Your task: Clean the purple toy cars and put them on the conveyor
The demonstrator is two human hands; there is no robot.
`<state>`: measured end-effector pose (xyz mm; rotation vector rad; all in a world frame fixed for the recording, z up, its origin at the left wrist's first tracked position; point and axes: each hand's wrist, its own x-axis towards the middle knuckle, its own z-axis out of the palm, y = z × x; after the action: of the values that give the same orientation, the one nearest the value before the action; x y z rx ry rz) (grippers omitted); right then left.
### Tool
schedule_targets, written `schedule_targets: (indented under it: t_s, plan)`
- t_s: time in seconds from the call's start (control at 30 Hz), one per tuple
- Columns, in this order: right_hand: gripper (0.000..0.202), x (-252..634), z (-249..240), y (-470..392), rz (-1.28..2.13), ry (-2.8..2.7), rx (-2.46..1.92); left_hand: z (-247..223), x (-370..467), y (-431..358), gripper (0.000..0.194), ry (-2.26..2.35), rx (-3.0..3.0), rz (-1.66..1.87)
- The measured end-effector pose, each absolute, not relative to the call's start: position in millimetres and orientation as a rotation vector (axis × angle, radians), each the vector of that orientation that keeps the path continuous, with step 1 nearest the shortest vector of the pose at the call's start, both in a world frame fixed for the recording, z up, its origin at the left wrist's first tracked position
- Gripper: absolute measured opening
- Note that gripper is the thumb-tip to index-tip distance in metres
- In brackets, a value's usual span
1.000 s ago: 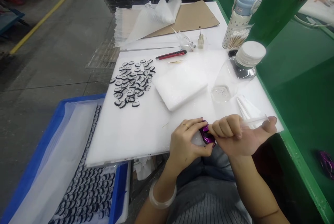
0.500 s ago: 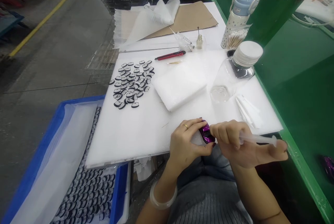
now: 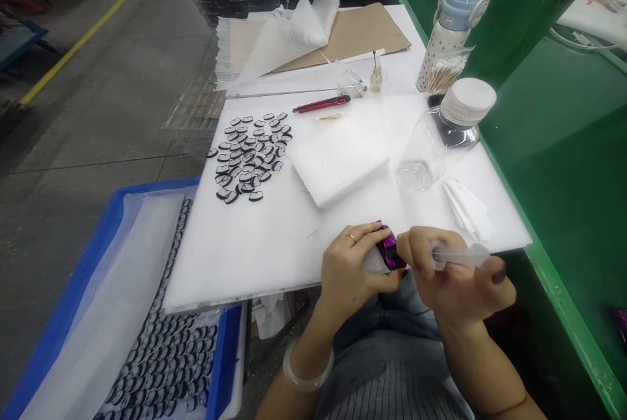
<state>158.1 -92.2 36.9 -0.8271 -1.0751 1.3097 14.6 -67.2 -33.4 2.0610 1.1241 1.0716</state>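
Near the front edge of the white foam-covered table, my left hand (image 3: 349, 270) is closed on a glossy purple and black part (image 3: 390, 251), fingers on its top and thumb at its lower edge. My right hand (image 3: 448, 276) grips a translucent plastic syringe (image 3: 455, 255), with the thumb by the end of its plunger. The syringe's front end is hidden by my fingers, close against the purple part. A white foam block (image 3: 339, 165) lies just beyond my hands.
Many small black-rimmed pieces (image 3: 252, 157) lie scattered on the table's left. A red utility knife (image 3: 322, 104), a clear jar (image 3: 443, 136), cotton swabs (image 3: 447, 70) and a drinking bottle (image 3: 453, 28) stand or lie farther back. A blue crate (image 3: 105, 211) sits at lower left.
My right thumb has moved in toward the fingers, and the syringe's plunger sticks out less than before. My left hand still holds the purple part in nearly the same place.
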Motion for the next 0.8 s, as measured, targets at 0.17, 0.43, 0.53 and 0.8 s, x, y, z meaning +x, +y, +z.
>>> schedule_targets:
  t_s: [0.17,0.43,0.53,0.8]
  plan:
    - [0.066,141,38,-44,0.993,-1.104,-0.601,-35,11,-67,0.043,1.117,2.111,0.972]
    - [0.032,145,21,-42,0.465,-1.189,-0.894,-40,5,-69,0.048,1.094,2.355,0.885]
    - [0.010,196,7,-64,0.062,-1.134,-1.235,-40,9,-68,0.047,1.095,2.467,0.854]
    - [0.022,283,-19,-61,0.039,-1.335,-1.975,-42,-26,-111,0.032,0.962,2.205,1.411]
